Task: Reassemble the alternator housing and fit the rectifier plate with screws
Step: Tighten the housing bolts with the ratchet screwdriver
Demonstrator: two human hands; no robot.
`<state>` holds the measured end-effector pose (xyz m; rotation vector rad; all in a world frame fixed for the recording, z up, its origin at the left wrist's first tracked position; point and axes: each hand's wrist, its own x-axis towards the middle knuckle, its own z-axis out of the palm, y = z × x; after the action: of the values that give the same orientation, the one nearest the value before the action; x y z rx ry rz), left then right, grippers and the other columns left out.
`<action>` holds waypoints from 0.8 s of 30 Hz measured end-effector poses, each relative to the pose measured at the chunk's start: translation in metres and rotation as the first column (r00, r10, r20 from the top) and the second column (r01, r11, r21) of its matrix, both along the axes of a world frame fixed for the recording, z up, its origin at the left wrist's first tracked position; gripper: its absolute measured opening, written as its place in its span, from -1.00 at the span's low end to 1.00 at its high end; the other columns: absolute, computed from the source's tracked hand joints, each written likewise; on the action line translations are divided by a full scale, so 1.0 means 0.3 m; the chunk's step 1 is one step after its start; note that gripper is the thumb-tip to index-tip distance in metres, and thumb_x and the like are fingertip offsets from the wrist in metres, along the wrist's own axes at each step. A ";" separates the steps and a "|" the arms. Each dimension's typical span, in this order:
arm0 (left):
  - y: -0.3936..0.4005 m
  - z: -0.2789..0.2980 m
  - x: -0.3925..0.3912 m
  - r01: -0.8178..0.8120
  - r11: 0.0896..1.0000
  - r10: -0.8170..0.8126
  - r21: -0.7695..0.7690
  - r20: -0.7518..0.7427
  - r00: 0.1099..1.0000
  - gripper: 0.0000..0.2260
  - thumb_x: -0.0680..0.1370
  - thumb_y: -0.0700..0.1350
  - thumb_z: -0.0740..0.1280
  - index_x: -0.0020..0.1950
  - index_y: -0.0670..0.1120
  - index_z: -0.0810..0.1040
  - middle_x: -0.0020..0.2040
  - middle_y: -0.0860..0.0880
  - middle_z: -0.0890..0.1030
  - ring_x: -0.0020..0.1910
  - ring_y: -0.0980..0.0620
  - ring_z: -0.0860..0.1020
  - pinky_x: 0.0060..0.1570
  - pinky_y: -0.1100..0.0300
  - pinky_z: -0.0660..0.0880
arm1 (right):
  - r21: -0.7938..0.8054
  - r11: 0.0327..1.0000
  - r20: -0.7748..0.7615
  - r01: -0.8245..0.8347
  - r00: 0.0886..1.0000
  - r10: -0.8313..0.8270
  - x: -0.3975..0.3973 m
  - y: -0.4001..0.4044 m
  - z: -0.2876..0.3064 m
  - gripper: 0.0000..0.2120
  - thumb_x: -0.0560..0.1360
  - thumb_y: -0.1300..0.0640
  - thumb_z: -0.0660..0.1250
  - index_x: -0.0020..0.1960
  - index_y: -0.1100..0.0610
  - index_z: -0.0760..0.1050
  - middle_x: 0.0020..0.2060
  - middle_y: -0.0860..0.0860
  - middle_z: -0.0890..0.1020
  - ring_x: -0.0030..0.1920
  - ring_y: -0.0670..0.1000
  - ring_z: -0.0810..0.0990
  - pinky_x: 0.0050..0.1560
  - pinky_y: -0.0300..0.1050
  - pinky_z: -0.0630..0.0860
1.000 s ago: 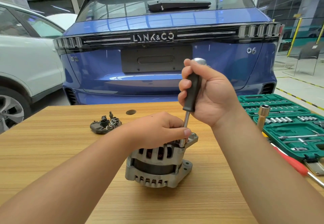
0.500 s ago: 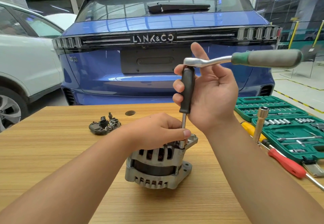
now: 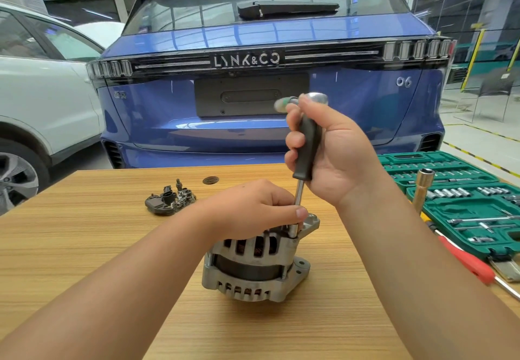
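Note:
The silver alternator housing (image 3: 253,269) stands upright on the wooden table (image 3: 84,247). My left hand (image 3: 253,207) rests on its top, fingers curled round the steel shaft of a socket driver (image 3: 298,199) where it meets the housing edge. My right hand (image 3: 334,151) grips the driver's black handle (image 3: 307,148), which stands nearly vertical; a ratchet head (image 3: 316,98) sits on top, its green handle blurred and pointing away. The dark rectifier plate (image 3: 170,200) lies on the table to the left, apart from the housing.
An open green socket set case (image 3: 461,190) sits at the right, with an upright long socket (image 3: 423,190) and a red-handled screwdriver (image 3: 467,261) beside it. A blue car's rear (image 3: 253,92) stands just beyond the table's far edge. A white car (image 3: 36,92) is at the left.
The ratchet handle swung out to the right half a second ago, and now has swung round to point away. My right hand closed again on the black handle. My left hand stayed put.

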<state>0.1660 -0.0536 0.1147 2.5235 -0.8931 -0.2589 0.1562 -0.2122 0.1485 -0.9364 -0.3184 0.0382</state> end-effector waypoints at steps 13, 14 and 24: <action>0.000 -0.001 -0.003 -0.010 0.999 0.009 -0.040 -0.011 1.000 -0.68 0.63 0.26 0.24 -0.32 0.32 0.54 -0.44 0.20 0.46 -0.46 0.24 0.41 -0.30 0.17 0.36 | 0.103 0.991 0.195 0.080 0.976 -0.099 0.002 0.035 -0.032 -0.72 0.60 0.23 0.30 0.15 -0.14 0.50 0.00 0.01 0.72 -0.29 -0.07 0.58 -0.33 -0.22 0.50; -0.005 0.001 -0.003 -0.013 0.999 0.012 -0.037 -0.013 1.000 -0.68 0.63 0.26 0.24 -0.32 0.33 0.53 -0.44 0.20 0.47 -0.45 0.24 0.41 -0.29 0.16 0.36 | 0.081 0.990 0.225 0.114 0.966 -0.130 0.002 0.034 -0.033 -0.70 0.63 0.24 0.27 0.18 -0.15 0.50 -0.02 0.02 0.71 -0.29 -0.07 0.57 -0.34 -0.21 0.50; 0.001 -0.003 0.001 -0.025 0.998 0.023 -0.057 -0.030 0.999 -0.65 0.61 0.26 0.27 -0.35 0.24 0.53 -0.46 0.18 0.43 -0.47 0.21 0.37 -0.29 0.13 0.36 | 0.259 0.916 0.224 -0.307 0.941 0.252 0.018 -0.004 -0.048 -0.49 0.60 -0.31 -0.03 0.28 -0.13 0.55 -0.02 0.07 0.64 -0.25 0.02 0.50 -0.24 -0.12 0.39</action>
<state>0.1665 -0.0533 0.1139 2.4698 -0.8468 -0.2582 0.1616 -0.2135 0.1340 -0.5953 -0.6156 0.1640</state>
